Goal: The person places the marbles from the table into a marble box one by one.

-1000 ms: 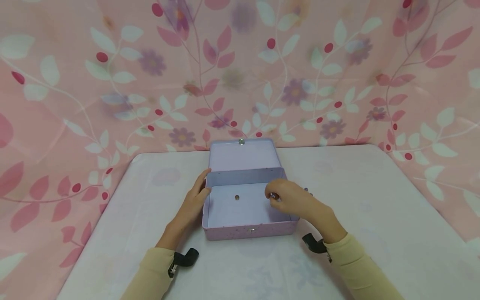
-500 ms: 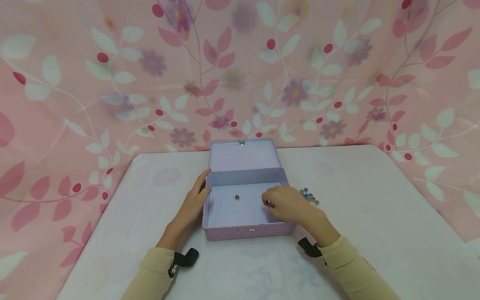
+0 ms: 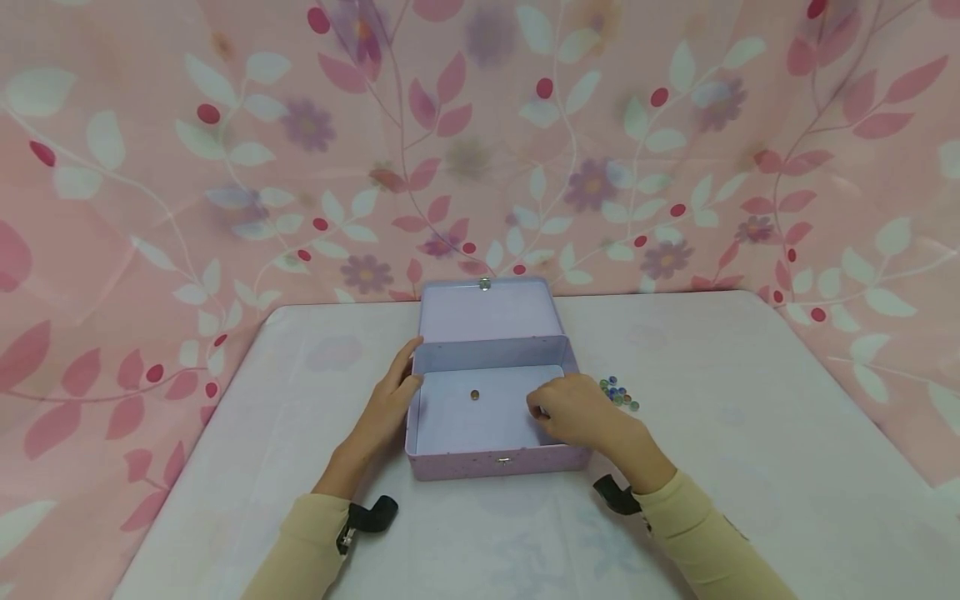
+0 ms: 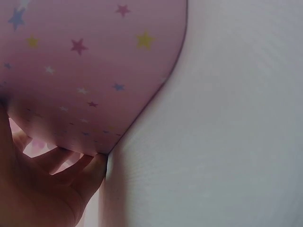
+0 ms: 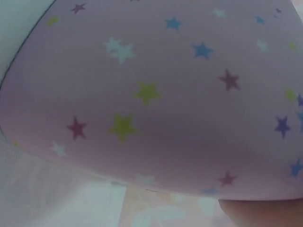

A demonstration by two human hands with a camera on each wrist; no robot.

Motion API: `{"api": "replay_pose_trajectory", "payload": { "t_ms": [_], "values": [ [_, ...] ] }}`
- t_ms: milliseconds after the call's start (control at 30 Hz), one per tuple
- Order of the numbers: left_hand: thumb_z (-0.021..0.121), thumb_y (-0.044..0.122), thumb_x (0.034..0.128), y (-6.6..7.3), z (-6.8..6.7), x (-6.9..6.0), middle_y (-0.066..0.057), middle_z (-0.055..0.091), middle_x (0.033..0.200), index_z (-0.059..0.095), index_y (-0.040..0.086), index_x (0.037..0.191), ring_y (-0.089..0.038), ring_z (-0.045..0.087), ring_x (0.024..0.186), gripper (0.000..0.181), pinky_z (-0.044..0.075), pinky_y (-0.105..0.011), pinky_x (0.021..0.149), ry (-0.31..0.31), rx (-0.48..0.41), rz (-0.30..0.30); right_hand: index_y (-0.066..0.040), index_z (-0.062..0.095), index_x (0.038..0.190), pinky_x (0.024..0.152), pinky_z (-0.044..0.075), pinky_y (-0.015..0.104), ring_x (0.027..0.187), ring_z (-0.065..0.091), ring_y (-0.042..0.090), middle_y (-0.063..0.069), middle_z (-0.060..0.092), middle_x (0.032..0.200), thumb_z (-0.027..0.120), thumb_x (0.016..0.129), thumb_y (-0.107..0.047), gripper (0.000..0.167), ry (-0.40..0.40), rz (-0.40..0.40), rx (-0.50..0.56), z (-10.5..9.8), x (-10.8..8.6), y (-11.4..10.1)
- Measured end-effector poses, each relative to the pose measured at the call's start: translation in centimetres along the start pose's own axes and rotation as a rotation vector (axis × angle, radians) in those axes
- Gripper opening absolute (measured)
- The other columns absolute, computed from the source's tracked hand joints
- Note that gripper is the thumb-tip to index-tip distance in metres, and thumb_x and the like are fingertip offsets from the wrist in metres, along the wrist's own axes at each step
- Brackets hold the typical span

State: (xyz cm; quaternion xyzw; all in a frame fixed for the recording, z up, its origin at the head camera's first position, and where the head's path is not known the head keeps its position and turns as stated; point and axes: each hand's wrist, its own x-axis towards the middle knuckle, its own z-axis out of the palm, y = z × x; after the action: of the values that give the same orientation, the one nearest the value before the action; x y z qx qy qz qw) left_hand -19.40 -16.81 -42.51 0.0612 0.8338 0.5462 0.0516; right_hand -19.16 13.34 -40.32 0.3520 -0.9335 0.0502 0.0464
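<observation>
Lilac box (image 3: 465,467); left hand (image 3: 386,404) braces 9 o'clock, fingers apart. Right hand (image 3: 576,408) inside, 3 o'clock, curled; can't tell if clamped. I'd judge loading marbles (image 3: 618,400); next likely low release.

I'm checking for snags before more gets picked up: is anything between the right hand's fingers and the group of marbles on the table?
Yes, the right wall of the box. The right hand reaches over it into the box, while those marbles lie outside, beyond that wall.
</observation>
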Motion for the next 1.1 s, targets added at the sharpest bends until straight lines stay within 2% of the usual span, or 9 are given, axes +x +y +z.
{"api": "replay_pose_trajectory", "payload": {
  "t_ms": [100,200,533,633,733,867,967,1100],
  "values": [
    [0.037,0.024,0.1036,-0.7,0.2,0.2,-0.010,0.033,0.161,0.020,0.038,0.157,-0.031,0.032,0.149,0.058,0.025,-0.059,0.119,0.019,0.003,0.018,-0.020,0.065,0.068,0.053,0.038,0.025,0.055,0.043,0.006,-0.011,0.059,0.061,0.073,0.079,-0.009,0.018,-0.001,-0.012,-0.006,0.2,0.0,0.2],
    [0.037,0.028,0.1037,-2.4,0.4,1.0,-0.007,0.034,0.161,0.021,0.044,0.155,-0.029,0.033,0.149,0.056,0.025,-0.060,0.119,0.037,0.001,0.031,-0.020,0.065,0.067,0.053,0.038,0.026,0.055,0.043,0.007,-0.011,0.058,0.060,0.074,0.078,-0.008,0.018,-0.005,-0.012,-0.013,0.2,-0.1,0.2],
    [0.038,0.027,0.1031,-2.2,0.6,1.1,-0.008,0.035,0.160,0.021,0.044,0.155,-0.029,0.034,0.148,0.057,0.026,-0.060,0.119,0.038,0.012,0.027,-0.018,0.071,0.076,0.056,0.042,0.026,0.058,0.046,0.007,-0.010,0.063,0.065,0.073,0.082,-0.010,0.010,-0.030,0.017,0.002,0.1,0.0,0.1],
    [0.038,0.027,0.1025,-2.1,0.7,1.0,-0.008,0.035,0.160,0.021,0.043,0.156,-0.030,0.035,0.148,0.058,0.027,-0.060,0.118,0.036,0.013,0.021,-0.017,0.072,0.081,0.058,0.044,0.026,0.062,0.049,0.007,-0.008,0.067,0.073,0.070,0.084,-0.009,0.009,-0.059,0.040,0.061,-0.1,-0.1,0.3],
    [0.039,0.026,0.1022,-1.9,0.8,0.9,-0.009,0.036,0.159,0.022,0.042,0.156,-0.030,0.036,0.147,0.058,0.029,-0.060,0.117,0.040,0.019,0.019,-0.014,0.072,0.088,0.062,0.046,0.025,0.067,0.051,0.007,-0.007,0.067,0.080,0.064,0.087,-0.007,0.011,-0.083,0.072,0.169,-0.8,-0.3,0.6],
    [0.039,0.026,0.1024,-1.9,0.7,0.9,-0.010,0.038,0.158,0.022,0.041,0.156,-0.031,0.038,0.146,0.058,0.030,-0.060,0.117,0.050,0.029,0.027,-0.012,0.072,0.090,0.068,0.048,0.027,0.072,0.053,0.009,-0.006,0.066,0.082,0.061,0.090,-0.004,0.014,-0.014,0.080,0.246,-2.1,-0.5,1.4],
    [0.039,0.027,0.1024,-1.9,0.5,0.9,-0.010,0.038,0.158,0.022,0.041,0.156,-0.031,0.037,0.146,0.058,0.030,-0.060,0.117,0.046,0.033,0.028,-0.011,0.072,0.091,0.073,0.051,0.030,0.076,0.056,0.011,-0.003,0.068,0.084,0.063,0.089,-0.003,0.012,0.061,0.092,0.246,-3.1,-0.7,2.0],
    [0.039,0.027,0.1026,-1.9,0.4,0.9,-0.010,0.037,0.159,0.021,0.042,0.156,-0.030,0.036,0.147,0.058,0.029,-0.060,0.117,0.040,0.024,0.022,-0.010,0.073,0.095,0.076,0.053,0.033,0.081,0.058,0.013,0.001,0.070,0.089,0.066,0.088,-0.003,0.011,0.110,0.126,0.256,-4.0,-1.1,2.9]
  ]
}}
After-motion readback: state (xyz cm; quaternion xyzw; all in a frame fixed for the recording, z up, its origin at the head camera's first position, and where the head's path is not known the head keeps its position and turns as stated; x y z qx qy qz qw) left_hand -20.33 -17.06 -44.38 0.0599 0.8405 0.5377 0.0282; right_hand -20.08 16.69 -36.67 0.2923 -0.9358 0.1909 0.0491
